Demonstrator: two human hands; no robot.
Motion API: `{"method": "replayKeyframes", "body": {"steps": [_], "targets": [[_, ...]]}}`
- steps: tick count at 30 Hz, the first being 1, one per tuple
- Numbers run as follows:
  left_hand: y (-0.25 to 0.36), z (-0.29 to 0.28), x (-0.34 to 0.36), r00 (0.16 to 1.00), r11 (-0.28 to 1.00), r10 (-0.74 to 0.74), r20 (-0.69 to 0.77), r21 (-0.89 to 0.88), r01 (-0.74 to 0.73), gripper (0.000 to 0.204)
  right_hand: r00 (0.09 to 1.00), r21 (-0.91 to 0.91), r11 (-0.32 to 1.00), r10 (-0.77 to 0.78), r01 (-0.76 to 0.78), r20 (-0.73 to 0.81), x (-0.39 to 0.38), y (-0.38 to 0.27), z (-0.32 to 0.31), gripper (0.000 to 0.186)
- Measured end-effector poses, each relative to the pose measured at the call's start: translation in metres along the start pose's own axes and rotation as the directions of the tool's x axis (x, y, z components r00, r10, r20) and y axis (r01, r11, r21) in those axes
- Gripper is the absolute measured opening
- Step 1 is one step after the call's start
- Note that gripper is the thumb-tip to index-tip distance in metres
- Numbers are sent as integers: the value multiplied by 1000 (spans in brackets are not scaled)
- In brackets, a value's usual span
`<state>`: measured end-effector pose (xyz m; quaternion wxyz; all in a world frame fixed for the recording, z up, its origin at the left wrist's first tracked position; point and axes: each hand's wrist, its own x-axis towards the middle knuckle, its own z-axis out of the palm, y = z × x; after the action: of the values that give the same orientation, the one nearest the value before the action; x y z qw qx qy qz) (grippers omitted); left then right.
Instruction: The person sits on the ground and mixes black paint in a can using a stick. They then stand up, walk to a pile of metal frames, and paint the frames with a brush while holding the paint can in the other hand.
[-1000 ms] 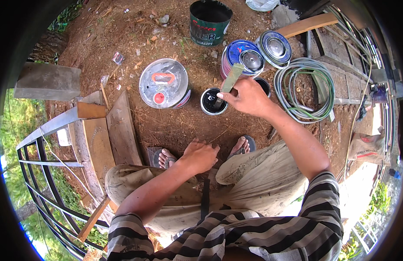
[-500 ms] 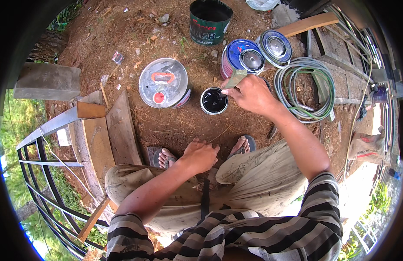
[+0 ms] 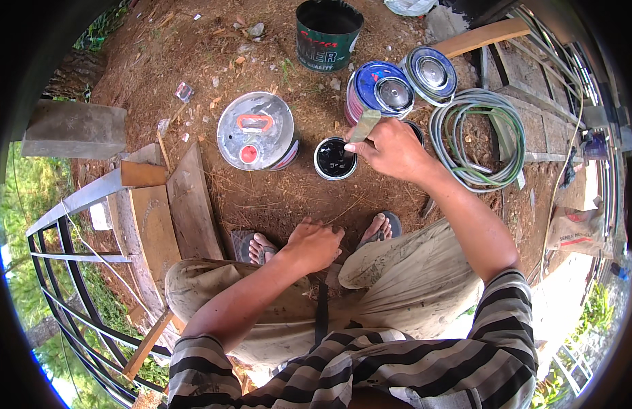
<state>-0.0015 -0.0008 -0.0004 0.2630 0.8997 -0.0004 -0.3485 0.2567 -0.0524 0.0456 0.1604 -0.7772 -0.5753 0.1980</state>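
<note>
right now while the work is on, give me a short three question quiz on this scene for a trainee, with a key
1. True or false: the left hand holds the greenish strip.

2. Multiple choice: what colour is the liquid in the small open can?
a) white
b) black
c) red

3. Fill in the blank: seen by the person, the coiled hose lies to the ____ of the blue-topped can.

Key:
1. False; the right hand holds it.
2. b) black
3. right
</note>
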Motion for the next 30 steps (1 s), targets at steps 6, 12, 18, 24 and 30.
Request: {"method": "replayKeyframes", "body": {"steps": [6,12,18,24,30], "targets": [[2,-4,3,1000,1000,-1,24,-15,1,53,987,287,952,-66,106,-146,0,15,14,23],[0,-3,0,1000,1000,-3,17,-13,3,52,999,-28,999,13,-14,-45,0,4,4,22],[-1,2,3,1000,1000,13,-23,-15,-14,51,968,299,949,-20,97,-251,1,13,14,30],[-1,2,1,1000,1000,1,-14,-8,-1,51,996,-29,999,12,-15,-86,0,6,5,26],[1,-3,3,1000,1000,11,9,-3,-11,53,961,289,950,-36,118,-275,1,15,15,30]]}}
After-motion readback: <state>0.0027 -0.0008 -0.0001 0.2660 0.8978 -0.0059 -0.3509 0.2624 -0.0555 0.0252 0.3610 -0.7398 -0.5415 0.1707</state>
